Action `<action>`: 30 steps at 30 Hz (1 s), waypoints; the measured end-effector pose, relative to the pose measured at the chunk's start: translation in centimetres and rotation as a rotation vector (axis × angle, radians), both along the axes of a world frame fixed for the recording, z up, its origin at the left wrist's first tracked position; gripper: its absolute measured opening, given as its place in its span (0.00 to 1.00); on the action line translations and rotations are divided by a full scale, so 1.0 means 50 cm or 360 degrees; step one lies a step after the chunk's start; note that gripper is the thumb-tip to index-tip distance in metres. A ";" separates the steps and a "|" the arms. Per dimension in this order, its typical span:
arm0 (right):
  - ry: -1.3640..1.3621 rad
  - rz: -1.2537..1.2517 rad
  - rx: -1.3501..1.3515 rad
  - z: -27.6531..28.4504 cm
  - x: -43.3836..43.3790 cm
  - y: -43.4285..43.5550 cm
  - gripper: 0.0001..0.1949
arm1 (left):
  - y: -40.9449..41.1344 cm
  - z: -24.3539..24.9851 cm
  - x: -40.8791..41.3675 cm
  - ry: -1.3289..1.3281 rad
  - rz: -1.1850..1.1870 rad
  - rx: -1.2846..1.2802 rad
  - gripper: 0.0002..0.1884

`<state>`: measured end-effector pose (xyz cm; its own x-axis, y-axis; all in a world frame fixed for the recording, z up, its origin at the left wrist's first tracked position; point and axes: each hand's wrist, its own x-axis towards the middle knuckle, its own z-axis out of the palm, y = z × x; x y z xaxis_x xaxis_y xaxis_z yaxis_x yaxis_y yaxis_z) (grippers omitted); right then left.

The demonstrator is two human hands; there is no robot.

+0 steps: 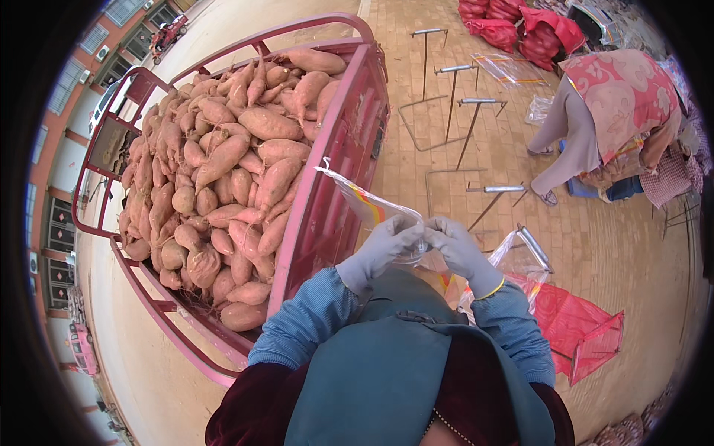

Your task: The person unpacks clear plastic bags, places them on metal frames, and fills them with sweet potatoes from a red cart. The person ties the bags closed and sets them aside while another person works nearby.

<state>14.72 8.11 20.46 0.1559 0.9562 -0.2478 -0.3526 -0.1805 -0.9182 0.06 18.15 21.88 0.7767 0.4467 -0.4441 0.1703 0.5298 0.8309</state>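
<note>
My left hand (385,248) and my right hand (460,251), both in grey gloves, meet in front of my apron. Between their fingers they pinch the gathered edge of a clear plastic bag (362,196) with orange and yellow stripes. One corner of the bag, with a white drawstring end, points up and left towards the side of the red cart (334,161). Sweet potatoes (223,150) fill that cart in a heap. Just right of my right hand, a clear bag with a white edge hangs on a metal frame (532,248), its lower part red mesh (580,329).
Several metal bag stands (454,69) stand on the brick paving (401,33). A bent-over person (619,106) works at the right. Filled red mesh bags (502,25) lie at the top right, near flat plastic bags (510,69). Buildings (58,139) and parked vehicles line the left.
</note>
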 end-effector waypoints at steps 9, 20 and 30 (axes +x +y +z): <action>-0.0174 0.0065 -0.0078 0.027 0.007 -0.013 0.13 | 0.015 -0.020 0.004 0.0047 -0.0031 0.0344 0.10; -0.0614 0.0027 0.0013 0.034 -0.011 0.006 0.10 | 0.013 0.020 0.005 0.0021 0.0014 0.0077 0.13; -0.0354 -0.0276 0.0077 0.010 -0.031 0.000 0.18 | 0.023 0.008 -0.003 -0.0349 0.0222 -0.0766 0.13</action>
<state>13.17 8.10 20.93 0.3636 0.9204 -0.1440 -0.1636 -0.0891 -0.9825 -0.11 19.29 22.29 0.8221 0.3381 -0.4580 -0.0785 0.8642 0.4970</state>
